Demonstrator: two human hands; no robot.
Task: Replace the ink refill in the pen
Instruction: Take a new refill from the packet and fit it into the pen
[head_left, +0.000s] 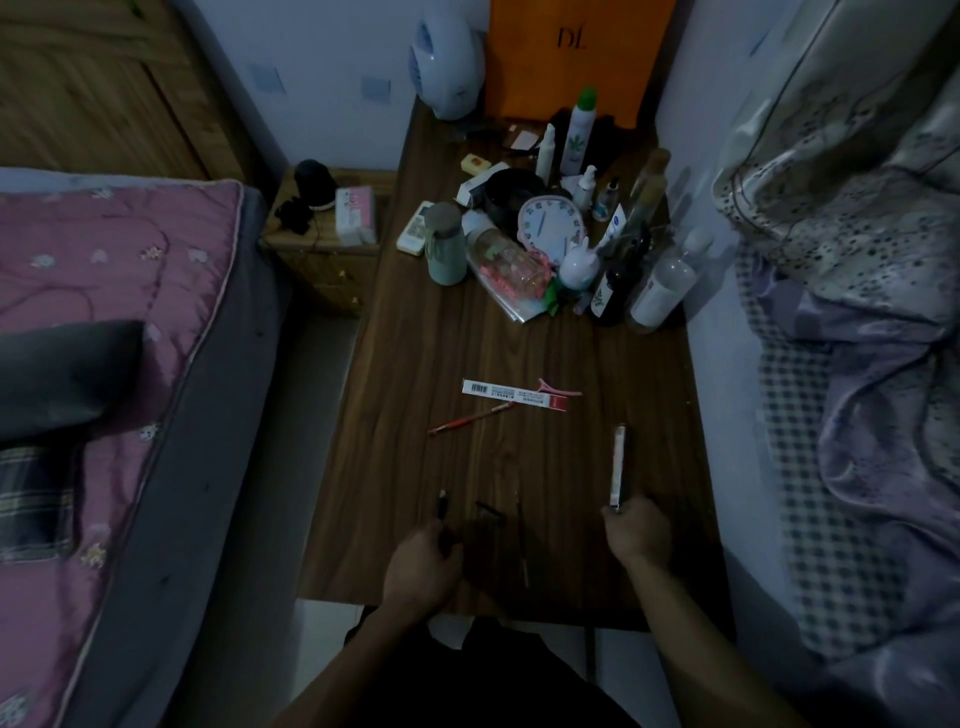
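Where bottles (613, 244) crowd, table (415, 338) beyond

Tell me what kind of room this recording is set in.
Most likely a bedroom at home: a bed with a pink quilt beside a wooden table, heaped bedding opposite, toiletry bottles and a small clock.

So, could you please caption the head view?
Left hand holds a pen part, right hand a narrow packet, over a wooden table.
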